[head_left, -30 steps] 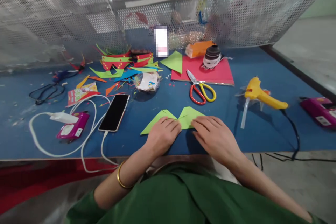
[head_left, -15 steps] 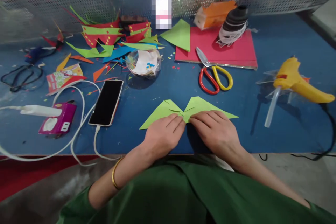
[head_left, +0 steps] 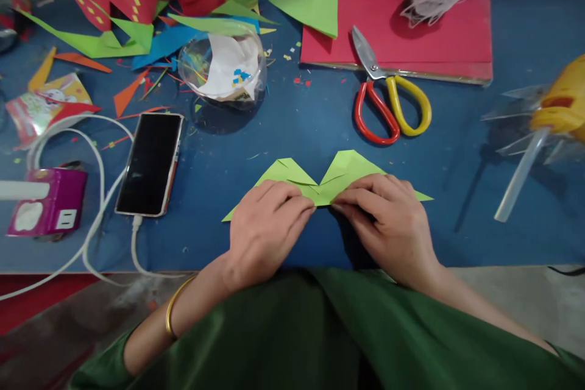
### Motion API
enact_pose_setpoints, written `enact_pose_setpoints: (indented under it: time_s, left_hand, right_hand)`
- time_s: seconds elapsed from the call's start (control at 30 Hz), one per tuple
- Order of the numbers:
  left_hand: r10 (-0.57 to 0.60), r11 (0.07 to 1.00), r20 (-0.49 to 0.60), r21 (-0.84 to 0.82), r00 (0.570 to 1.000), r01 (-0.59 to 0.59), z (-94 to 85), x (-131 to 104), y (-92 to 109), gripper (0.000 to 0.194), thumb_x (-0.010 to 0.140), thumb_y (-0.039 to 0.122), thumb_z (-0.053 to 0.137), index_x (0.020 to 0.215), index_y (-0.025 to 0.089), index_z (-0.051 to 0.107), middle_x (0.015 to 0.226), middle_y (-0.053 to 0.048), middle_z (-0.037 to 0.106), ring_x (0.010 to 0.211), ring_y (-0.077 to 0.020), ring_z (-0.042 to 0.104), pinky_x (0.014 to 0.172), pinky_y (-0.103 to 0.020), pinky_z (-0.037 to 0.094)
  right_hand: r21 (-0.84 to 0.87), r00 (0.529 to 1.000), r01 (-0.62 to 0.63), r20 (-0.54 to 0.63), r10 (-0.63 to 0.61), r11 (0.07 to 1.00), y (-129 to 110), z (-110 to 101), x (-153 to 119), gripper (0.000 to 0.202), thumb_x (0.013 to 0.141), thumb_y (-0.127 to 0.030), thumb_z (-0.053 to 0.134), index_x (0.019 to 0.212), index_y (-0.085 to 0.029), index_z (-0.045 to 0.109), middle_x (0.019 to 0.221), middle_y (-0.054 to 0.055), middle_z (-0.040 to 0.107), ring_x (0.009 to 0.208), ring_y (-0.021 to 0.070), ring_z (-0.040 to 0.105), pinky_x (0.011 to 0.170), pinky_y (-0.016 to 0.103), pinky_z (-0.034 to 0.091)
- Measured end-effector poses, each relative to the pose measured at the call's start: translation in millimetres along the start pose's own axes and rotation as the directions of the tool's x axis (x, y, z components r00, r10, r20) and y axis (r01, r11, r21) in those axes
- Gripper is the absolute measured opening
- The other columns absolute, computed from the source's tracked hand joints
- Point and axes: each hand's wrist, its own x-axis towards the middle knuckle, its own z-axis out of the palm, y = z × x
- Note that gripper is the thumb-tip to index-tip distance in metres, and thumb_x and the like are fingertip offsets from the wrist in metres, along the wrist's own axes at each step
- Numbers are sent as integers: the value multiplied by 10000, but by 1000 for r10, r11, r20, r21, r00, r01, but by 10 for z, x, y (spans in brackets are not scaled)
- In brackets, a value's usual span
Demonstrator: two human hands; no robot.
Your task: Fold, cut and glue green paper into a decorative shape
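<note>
A cut piece of light green paper [head_left: 350,167] lies near the front edge of the blue table. It has two raised peaks with a notch between them, slits in it and a pointed tip at each side. My left hand [head_left: 269,225] pinches its lower edge left of the notch. On the other side my right hand [head_left: 388,219] grips the same edge between thumb and fingers. Both hands cover parts of the paper. Beyond it rest scissors [head_left: 375,70] with one red and one yellow handle, blades spread slightly and pointing away from me.
Left of my hands lie a phone [head_left: 150,164] on a white cable and a purple power adapter [head_left: 68,192]. A clear bowl [head_left: 189,67] of scraps, red-green paper crafts [head_left: 119,6] and red sheets [head_left: 411,42] are farther back. A yellow glue gun [head_left: 560,100] sits at right.
The view has tilted down and come closer, so things look larger. Both hands stay on the green paper's lower edge, and my right fingers now curl more in a pinch.
</note>
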Motion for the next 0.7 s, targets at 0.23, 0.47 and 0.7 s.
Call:
enact_pose_setpoints:
  time_s: [0.23, 0.47, 0.7]
  left_hand:
    - [-66, 996, 13, -65, 998, 67, 20, 3, -5, 139, 949, 271, 627, 870, 206, 721, 848, -6, 703, 801, -157, 613, 727, -316, 468]
    - [-121, 993, 7, 10, 993, 121, 21, 24, 34, 156, 941, 276, 635, 812, 215, 699, 819, 1, 694, 793, -169, 607, 710, -346, 404]
    - [-117, 989, -26, 90, 993, 119, 2, 68, 69, 152, 904, 276, 672, 759, 235, 693, 778, 19, 702, 783, -191, 621, 821, -417, 379]
  right_hand:
    - [-76, 999, -36, 27, 38, 996, -36, 6, 8, 202, 977, -305, 577, 843, -221, 702, 854, 42, 683, 807, 202, 592, 750, 380, 356]
    - [-125, 998, -44, 28, 48, 991, -55, 14, 6, 184, 969, -300, 562, 836, -227, 666, 845, 41, 667, 796, 208, 570, 760, 384, 350]
    - [-171, 999, -32, 30, 38, 985, -63, 21, 14, 163, 957, -287, 580, 822, -219, 641, 829, 38, 653, 787, 209, 552, 779, 380, 351]
